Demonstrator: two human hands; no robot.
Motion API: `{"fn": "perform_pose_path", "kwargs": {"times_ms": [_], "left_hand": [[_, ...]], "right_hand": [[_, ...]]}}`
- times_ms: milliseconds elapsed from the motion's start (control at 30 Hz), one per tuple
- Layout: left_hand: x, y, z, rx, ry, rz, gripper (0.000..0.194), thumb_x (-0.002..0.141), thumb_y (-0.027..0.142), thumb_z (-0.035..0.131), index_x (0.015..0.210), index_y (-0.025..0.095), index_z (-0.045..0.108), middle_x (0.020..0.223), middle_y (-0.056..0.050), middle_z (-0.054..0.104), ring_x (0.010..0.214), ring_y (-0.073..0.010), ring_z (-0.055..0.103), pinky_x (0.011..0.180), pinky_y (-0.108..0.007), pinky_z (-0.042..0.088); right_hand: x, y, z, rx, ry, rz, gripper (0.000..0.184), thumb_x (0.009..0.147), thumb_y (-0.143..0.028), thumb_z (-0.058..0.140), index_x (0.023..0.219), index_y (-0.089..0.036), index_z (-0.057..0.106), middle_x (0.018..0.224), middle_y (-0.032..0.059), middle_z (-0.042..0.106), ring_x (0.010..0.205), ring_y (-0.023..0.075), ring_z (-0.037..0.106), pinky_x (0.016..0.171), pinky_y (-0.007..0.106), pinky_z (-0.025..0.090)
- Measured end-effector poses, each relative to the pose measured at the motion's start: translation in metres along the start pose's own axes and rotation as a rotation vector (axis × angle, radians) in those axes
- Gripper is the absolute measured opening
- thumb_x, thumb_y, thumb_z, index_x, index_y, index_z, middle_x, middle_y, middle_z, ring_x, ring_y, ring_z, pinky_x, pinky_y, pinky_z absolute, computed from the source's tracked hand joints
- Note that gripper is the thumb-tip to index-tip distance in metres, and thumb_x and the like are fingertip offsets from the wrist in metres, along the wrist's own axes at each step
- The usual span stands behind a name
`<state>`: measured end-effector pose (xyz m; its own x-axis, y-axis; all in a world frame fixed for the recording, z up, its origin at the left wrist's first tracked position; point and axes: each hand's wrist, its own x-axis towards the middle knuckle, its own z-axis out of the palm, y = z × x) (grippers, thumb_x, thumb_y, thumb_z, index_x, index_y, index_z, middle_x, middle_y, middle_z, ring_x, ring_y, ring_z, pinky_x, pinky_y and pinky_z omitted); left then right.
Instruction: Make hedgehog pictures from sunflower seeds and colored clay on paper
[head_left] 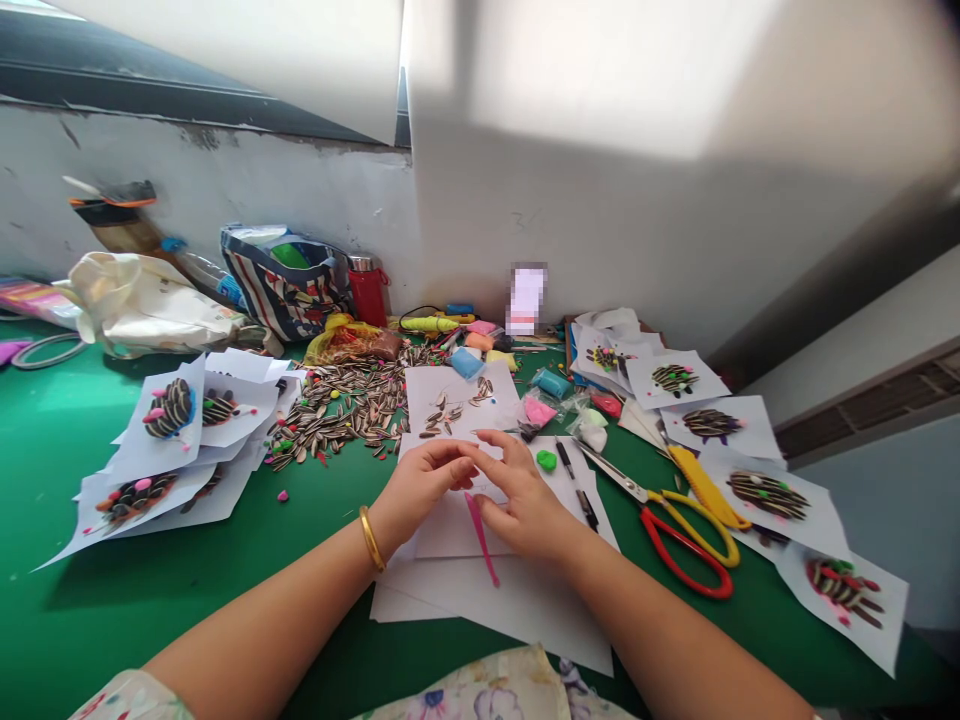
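Note:
My left hand (429, 485), with a gold bangle at the wrist, and my right hand (521, 495) meet over white paper (442, 580). Their fingertips press together in a pinch; anything between them is hidden. A slim pink modelling tool (484, 545) slants down from beside my right thumb; I cannot tell if it is held or lies on the paper. Just beyond, striped sunflower seeds (442, 415) lie on a white sheet. A green lump of clay (546, 460) and a black pen (564, 459) sit right of my right hand.
Scissors (675, 530) and a yellow-handled cutter (705, 485) lie at right. Seed-and-clay pictures (769, 495) line the right side, and more pictures (169, 410) pile at left. Loose sunflower seeds (349, 405) spread behind. Bags (281, 285), a red bottle (367, 290) and a phone (526, 300) stand by the wall.

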<state>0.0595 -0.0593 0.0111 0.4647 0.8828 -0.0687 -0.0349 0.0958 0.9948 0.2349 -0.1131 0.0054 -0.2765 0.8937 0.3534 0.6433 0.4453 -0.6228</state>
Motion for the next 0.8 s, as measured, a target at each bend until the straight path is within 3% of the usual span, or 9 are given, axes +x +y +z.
{"fn": "perform_pose_path", "kwargs": {"times_ms": [100,333,533,800], "left_hand": [[-0.0001,-0.0013,-0.0005,-0.035,0.004,-0.076,0.030,0.078,0.042,0.072,0.087,0.014,0.068,0.072,-0.003,0.065,0.066,-0.0128,0.058,0.065,-0.026,0.048],[0.0005,-0.0030,-0.0008,-0.130,-0.016,-0.033,0.030,0.070,0.036,0.080,0.074,0.015,0.058,0.069,0.002,0.059,0.064,-0.0100,0.055,0.064,-0.023,0.045],[0.0011,-0.0006,0.0000,-0.142,0.039,-0.048,0.036,0.066,0.033,0.082,0.096,0.017,0.069,0.080,-0.001,0.065,0.073,-0.0129,0.058,0.070,-0.027,0.049],[0.0007,-0.0014,-0.0037,-0.071,0.052,-0.103,0.034,0.071,0.047,0.076,0.075,0.013,0.073,0.061,-0.003,0.063,0.059,-0.0121,0.055,0.059,-0.026,0.047]], "right_hand": [[0.0002,0.0021,-0.0014,-0.010,0.053,0.031,0.064,0.081,-0.014,0.054,0.142,-0.032,0.046,0.145,0.0078,0.041,0.135,0.0270,0.037,0.113,0.051,0.033],[0.0012,0.0052,-0.0020,0.065,0.120,0.003,0.053,0.084,-0.012,0.051,0.133,-0.029,0.054,0.138,0.0068,0.051,0.130,0.0239,0.045,0.111,0.046,0.038],[0.0021,0.0059,-0.0030,0.070,0.160,-0.030,0.049,0.085,-0.012,0.051,0.132,-0.026,0.054,0.133,0.0072,0.055,0.127,0.0224,0.047,0.110,0.044,0.039],[0.0014,0.0039,-0.0032,0.050,0.177,-0.047,0.044,0.087,-0.015,0.050,0.129,-0.027,0.057,0.132,0.0078,0.056,0.126,0.0233,0.049,0.108,0.045,0.041]]}}
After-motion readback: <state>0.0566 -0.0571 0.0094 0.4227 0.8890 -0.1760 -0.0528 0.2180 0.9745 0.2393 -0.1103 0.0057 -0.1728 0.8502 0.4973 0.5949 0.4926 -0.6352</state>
